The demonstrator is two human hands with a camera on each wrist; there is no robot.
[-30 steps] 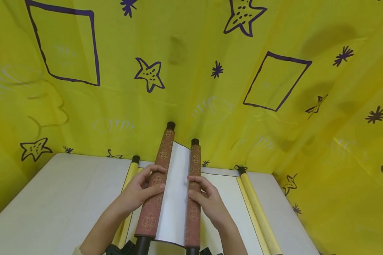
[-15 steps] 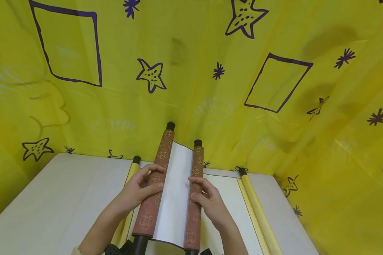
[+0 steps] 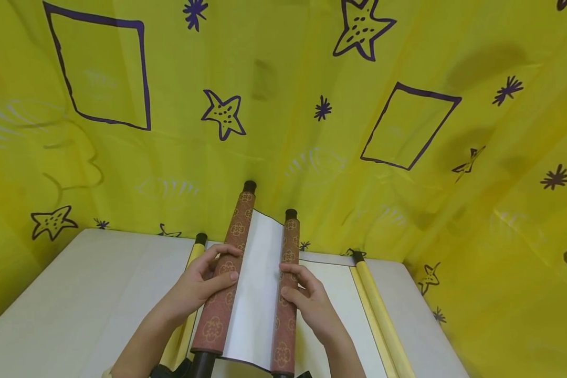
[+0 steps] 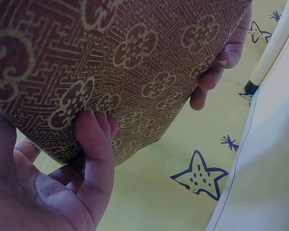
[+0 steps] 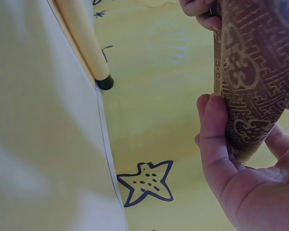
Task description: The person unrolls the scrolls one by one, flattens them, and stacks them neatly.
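Left hand (image 3: 196,286) curls round the brown scroll's (image 3: 257,278) left roll, right hand (image 3: 312,302) round its right roll, held above a yellow scroll (image 3: 382,315) on the counter (image 3: 75,294). Best to keep rolls parallel, tension even.

Open grey table (image 3: 90,294) to the left of the left hand (image 3: 196,286), free out to the edge. Narrower bare strip at far right, beyond the yellow roller (image 3: 382,315). Between the hands, blocked by the brown scroll (image 3: 255,283), raised off the surface and tilted away. Underneath, the flat yellow scroll (image 3: 333,294), its two rollers as low ridges either side. Behind and to the right, closed off by the yellow starred cloth (image 3: 283,105), close against the table's rear edge.
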